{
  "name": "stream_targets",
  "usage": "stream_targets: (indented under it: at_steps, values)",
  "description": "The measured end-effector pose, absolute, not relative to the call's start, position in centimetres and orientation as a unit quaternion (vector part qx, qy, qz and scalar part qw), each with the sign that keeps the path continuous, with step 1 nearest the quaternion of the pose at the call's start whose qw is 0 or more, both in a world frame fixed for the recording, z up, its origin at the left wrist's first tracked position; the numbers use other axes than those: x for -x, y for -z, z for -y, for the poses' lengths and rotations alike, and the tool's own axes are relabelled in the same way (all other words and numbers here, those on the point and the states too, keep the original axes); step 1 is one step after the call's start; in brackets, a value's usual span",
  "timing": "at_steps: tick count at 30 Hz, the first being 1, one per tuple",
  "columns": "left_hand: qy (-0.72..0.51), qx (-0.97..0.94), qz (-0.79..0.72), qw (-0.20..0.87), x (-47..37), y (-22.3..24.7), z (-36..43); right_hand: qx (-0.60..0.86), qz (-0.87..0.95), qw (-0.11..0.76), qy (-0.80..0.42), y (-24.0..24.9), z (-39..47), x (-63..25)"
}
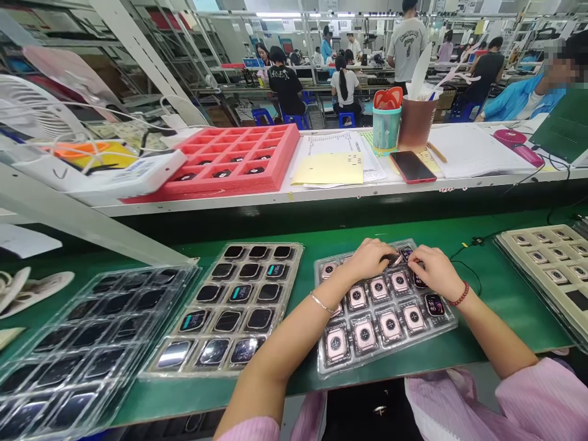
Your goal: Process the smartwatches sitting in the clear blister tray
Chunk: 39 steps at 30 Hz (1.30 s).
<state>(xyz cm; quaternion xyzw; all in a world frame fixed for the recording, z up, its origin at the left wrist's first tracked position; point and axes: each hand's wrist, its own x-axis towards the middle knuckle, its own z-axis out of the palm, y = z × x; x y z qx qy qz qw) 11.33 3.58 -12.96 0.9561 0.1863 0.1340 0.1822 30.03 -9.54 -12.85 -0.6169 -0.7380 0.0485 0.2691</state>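
Note:
In front of me a clear plastic tray holds rows of pink smartwatch bodies, mostly back side up with round sensors showing. Over its far rows my left hand is closed on a smartwatch, partly hidden by the fingers. My right hand hovers at the tray's far right corner, fingers curled together beside a smartwatch with a lit screen; what they grip, if anything, is hidden. Along the right column, another lit smartwatch lies face up.
Left of it sits a tray of dark screens, several lit teal, then stacked clear trays. Beige trays lie at the right. The shelf above bears a red foam tray, a phone and cups. A cable crosses the mat.

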Motion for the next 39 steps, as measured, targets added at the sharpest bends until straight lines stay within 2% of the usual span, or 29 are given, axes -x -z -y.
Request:
stream_targets:
  at_steps: [7,14,19,22,26,31,35,39]
  values:
    - [-0.136,-0.975,-0.078,0.156,-12.0,13.1,-2.5,0.593,0.784,0.149,-0.109,12.7,10.8,-29.7]
    - [-0.122,-0.975,-0.102,0.157,-12.5,13.4,-2.1,0.596,0.713,0.294,-0.223,12.4,10.5,-30.1]
    - [-0.116,-0.971,-0.176,0.111,-12.5,13.7,-2.4,0.613,0.747,0.201,-0.158,13.6,9.9,-30.7]
    - [-0.107,-0.97,-0.188,0.112,-12.5,13.6,-2.6,0.609,0.759,0.182,-0.141,14.0,9.8,-30.8]
    - [-0.115,-0.968,-0.198,0.107,-12.5,13.2,-2.8,0.605,0.757,0.18,-0.169,13.4,10.1,-30.9]
    - [-0.159,-0.946,-0.229,0.166,-12.2,13.1,-3.1,0.6,0.753,0.19,-0.194,13.3,10.0,-30.9]
    - [-0.187,-0.923,-0.252,0.222,-12.3,13.5,-3.2,0.618,0.733,0.245,-0.143,13.4,9.9,-30.3]
    - [-0.175,-0.93,-0.264,0.185,-12.6,13.7,-2.9,0.6,0.749,0.262,-0.101,12.1,12.2,-29.8]
